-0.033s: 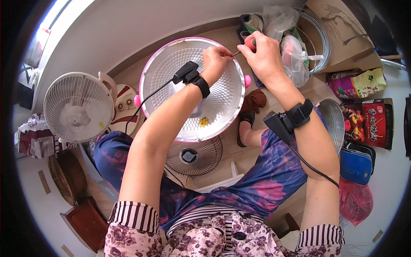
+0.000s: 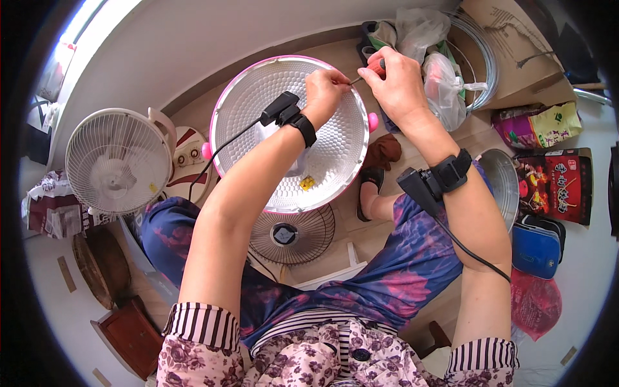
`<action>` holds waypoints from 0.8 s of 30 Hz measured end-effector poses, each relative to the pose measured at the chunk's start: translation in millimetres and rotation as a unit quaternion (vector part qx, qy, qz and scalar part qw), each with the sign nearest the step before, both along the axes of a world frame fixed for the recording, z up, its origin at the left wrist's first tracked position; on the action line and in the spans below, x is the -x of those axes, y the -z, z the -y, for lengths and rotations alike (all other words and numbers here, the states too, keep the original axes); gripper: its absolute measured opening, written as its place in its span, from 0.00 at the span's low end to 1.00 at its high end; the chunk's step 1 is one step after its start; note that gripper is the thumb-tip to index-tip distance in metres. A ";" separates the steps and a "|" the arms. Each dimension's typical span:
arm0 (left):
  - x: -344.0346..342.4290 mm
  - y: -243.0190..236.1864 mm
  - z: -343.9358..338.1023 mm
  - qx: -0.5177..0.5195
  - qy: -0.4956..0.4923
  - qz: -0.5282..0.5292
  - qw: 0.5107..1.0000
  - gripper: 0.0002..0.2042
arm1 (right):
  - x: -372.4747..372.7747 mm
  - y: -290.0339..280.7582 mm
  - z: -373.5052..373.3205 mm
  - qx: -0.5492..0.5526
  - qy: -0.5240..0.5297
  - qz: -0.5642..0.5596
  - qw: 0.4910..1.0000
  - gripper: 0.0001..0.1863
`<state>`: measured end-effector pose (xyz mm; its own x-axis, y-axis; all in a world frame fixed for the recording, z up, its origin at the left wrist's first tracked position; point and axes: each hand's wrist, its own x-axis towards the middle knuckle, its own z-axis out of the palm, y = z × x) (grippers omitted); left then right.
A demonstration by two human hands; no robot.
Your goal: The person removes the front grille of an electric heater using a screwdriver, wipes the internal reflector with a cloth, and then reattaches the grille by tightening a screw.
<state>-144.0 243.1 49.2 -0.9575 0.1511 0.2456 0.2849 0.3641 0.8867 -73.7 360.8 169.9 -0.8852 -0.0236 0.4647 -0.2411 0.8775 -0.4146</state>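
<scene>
A round silver dish with a dimpled inside and a pink rim, like the reflector of a dish heater, stands in front of me between my legs. My right hand is closed round the red and black handle of a screwdriver, its thin shaft pointing left at the dish's upper right rim. At that same spot my left hand has its fingers pinched together on the rim near the shaft's tip. Whatever small part may sit between those fingertips is hidden. A yellow sticker shows low inside the dish.
Below the dish lies a round wire guard. To the left stand a white fan and a base with knobs. Plastic bags, a wire coil, a metal basin and a blue case sit at the right.
</scene>
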 end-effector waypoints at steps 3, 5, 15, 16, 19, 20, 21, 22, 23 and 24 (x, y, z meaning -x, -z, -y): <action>0.4 -0.2 -0.7 0.002 0.001 0.006 1.000 0.08 | 1.4 1.6 -1.2 0.000 -0.024 -0.006 1.000 0.12; 1.7 1.5 0.5 -0.007 0.003 0.012 1.000 0.08 | 1.6 0.7 -1.0 -0.002 -0.030 -0.002 1.000 0.12; -0.3 -1.3 0.0 -0.002 0.003 0.023 1.000 0.08 | -1.9 -9.4 1.6 0.006 -0.047 0.021 0.999 0.09; -0.1 -1.1 0.3 -0.002 0.003 0.021 1.000 0.08 | -2.3 -9.3 2.4 0.006 -0.048 0.021 0.999 0.09; 1.9 1.3 1.9 0.003 0.002 0.006 1.000 0.07 | -3.5 -8.8 5.0 0.001 -0.066 0.013 0.998 0.09; 2.9 2.5 2.6 0.007 0.004 -0.007 1.000 0.08 | -3.5 -8.0 5.6 -0.019 -0.065 0.010 0.998 0.09; 3.2 3.0 1.8 0.007 0.004 -0.006 1.000 0.08 | -3.8 -7.1 5.3 -0.040 -0.062 0.006 0.997 0.08; 3.4 3.6 0.7 0.002 0.005 -0.002 1.000 0.07 | -3.3 -6.5 4.6 -0.041 -0.062 0.007 0.997 0.08; 3.5 4.2 -0.3 -0.002 0.006 0.002 1.000 0.07 | -2.2 -6.1 3.2 -0.046 -0.051 0.009 0.998 0.08; 3.7 5.1 -0.3 -0.002 0.005 0.002 1.000 0.07 | -0.7 -5.9 2.6 -0.051 -0.043 0.011 0.998 0.08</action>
<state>-147.6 243.4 44.1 -0.9571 0.1597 0.2417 0.2843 0.3584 0.8892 -73.1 358.2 175.8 -0.8880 -0.1461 0.4360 -0.3086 0.8923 -0.3295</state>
